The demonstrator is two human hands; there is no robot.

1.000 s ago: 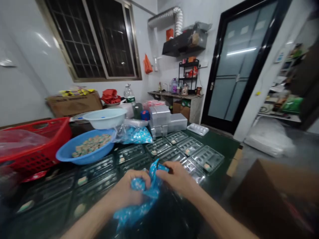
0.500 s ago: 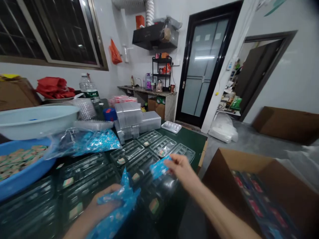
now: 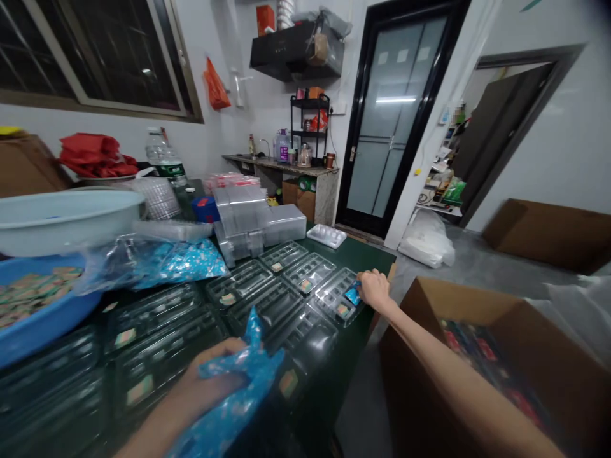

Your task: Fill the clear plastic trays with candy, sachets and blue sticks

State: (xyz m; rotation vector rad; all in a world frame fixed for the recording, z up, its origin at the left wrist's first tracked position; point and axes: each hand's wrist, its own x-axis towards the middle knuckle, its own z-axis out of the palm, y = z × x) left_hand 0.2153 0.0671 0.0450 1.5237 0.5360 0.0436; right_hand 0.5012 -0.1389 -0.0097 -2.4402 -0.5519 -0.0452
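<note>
My left hand [image 3: 212, 372] is closed around a bunch of blue patterned packets [image 3: 233, 407], above the near trays. My right hand [image 3: 375, 289] pinches one small blue packet [image 3: 352, 295] at the right side of a clear plastic tray [image 3: 329, 291]; part of the packet is hidden by my fingers. In that tray lies a small striped piece [image 3: 342, 310] in orange and green. Several similar clear trays with moulded compartments cover the dark green table [image 3: 356, 251], many with one such piece. A plastic bag of blue packets [image 3: 186, 261] rests behind my left hand.
At left, a blue basin [image 3: 42, 331] holds many striped pieces, and a pale basin [image 3: 67, 213] stands behind it. Clear plastic boxes [image 3: 241, 210] and a white tray [image 3: 326, 236] are at the back. An open carton [image 3: 458, 292] stands right of the table edge.
My right hand has moved right and away from me, carrying the small blue packet from over the middle trays to the right-hand tray. My left hand still grips its bunch.
</note>
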